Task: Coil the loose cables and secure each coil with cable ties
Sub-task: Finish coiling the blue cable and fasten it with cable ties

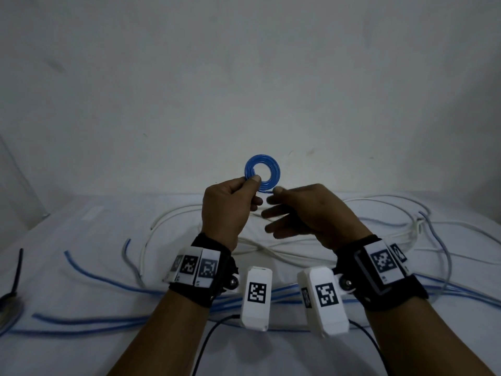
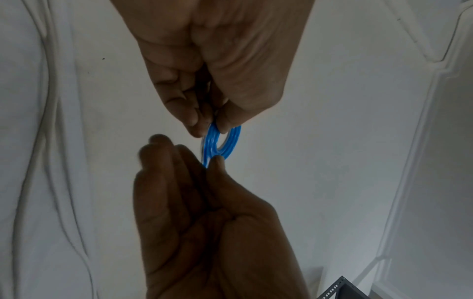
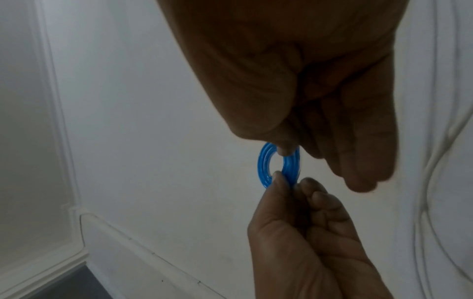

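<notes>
Small flat coil of translucent blue plastic cable (image 1: 262, 171), wound tight into a ring w/ open centre, held upright in the air above the white cloth-covered desk (image 1: 81, 354), in front of the pale wall. Left hand (image 1: 230, 210) pinches the coil's lower-left rim btwn thumb and curled fingers. Right hand (image 1: 306, 213) pinches the lower-right edge w/ thumb and forefinger; its other fingers (image 1: 276, 213) extend straight.

Loose blue cables (image 1: 89, 275) and loose white cables (image 1: 271, 253) sprawl over the desk below, overlapping. Black cable tie (image 1: 16, 270) lies near the desk's left edge.

Wrist straps carry black-and-white square code tags (image 1: 256, 293); no readable writing. Bare cloth at front left.
</notes>
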